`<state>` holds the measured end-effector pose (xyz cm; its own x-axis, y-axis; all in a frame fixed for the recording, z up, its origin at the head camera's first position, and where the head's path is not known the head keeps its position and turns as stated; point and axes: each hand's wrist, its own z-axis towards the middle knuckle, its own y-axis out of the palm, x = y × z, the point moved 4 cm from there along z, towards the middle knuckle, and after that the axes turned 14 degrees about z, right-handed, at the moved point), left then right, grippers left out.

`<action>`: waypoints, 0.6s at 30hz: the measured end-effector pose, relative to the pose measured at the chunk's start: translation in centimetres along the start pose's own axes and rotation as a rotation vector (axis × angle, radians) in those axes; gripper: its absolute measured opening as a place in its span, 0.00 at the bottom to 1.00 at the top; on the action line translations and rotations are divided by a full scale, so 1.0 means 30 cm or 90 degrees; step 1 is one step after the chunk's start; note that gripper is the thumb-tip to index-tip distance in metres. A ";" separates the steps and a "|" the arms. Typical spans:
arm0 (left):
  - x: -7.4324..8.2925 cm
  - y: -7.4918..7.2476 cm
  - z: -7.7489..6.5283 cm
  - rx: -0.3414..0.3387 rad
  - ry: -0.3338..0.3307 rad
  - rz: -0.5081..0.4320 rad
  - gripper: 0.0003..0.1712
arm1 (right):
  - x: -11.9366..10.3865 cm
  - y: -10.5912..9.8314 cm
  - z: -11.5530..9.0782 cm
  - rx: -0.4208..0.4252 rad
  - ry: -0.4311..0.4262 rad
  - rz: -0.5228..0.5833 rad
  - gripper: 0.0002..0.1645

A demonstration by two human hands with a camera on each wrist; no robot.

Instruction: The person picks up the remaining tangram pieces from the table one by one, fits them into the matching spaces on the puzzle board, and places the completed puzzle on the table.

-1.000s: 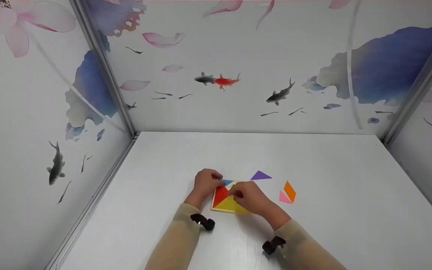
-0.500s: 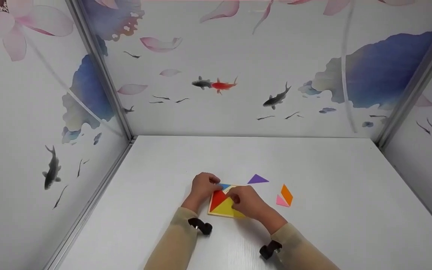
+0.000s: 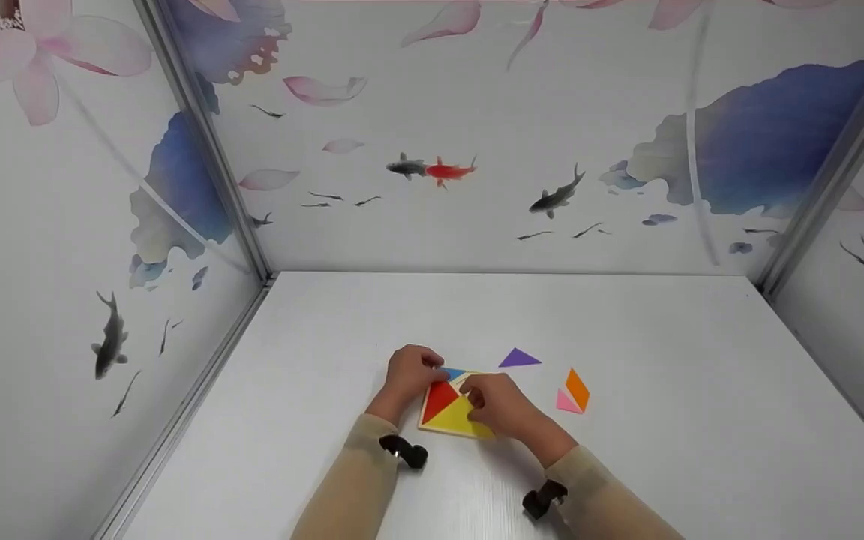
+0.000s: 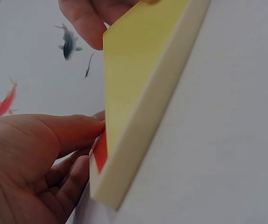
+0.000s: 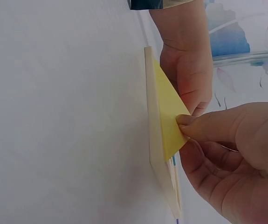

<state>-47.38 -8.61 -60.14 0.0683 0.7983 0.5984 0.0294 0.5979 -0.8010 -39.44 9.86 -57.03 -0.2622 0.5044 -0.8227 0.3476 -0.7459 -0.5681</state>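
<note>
A wooden tangram tray [image 4: 146, 112] lies on the white table, holding a red triangle [image 3: 439, 399] at its left and a blue piece [image 3: 453, 373] near the far edge. My left hand [image 3: 412, 375] grips the tray's far left corner, thumb over the edge and fingers curled beside it. With thumb and index finger, my right hand [image 3: 498, 403] pinches the tip of a large yellow triangle [image 5: 168, 112]. In the right wrist view, this triangle leans up from the tray's near side. The right hand hides the tray's right part in the head view.
On the table beyond the tray lies a purple triangle [image 3: 520, 358]. To the right are an orange parallelogram [image 3: 577, 390] and a pink triangle [image 3: 568, 402], close together. Printed wall panels [image 3: 432, 232] enclose the table at the back and sides.
The head view has shifted slightly. Both hands keep nearly the same place at the tray, and the loose pieces lie as before.
</note>
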 end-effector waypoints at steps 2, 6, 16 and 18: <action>-0.001 0.002 -0.001 -0.002 -0.003 0.002 0.10 | 0.001 0.004 -0.002 -0.003 0.011 0.000 0.19; 0.002 0.003 0.000 -0.003 -0.008 0.001 0.10 | 0.003 0.007 0.000 -0.008 0.013 -0.005 0.21; -0.004 0.004 0.004 -0.004 -0.015 -0.003 0.10 | 0.002 0.013 -0.001 -0.006 0.013 -0.016 0.23; -0.004 0.004 0.005 -0.002 -0.007 -0.001 0.10 | 0.005 0.013 -0.001 -0.003 0.008 -0.023 0.23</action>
<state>-47.54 -8.62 -60.30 0.0576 0.7985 0.5992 0.0319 0.5984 -0.8006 -39.31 9.65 -57.37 -0.2635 0.5357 -0.8022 0.3431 -0.7252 -0.5970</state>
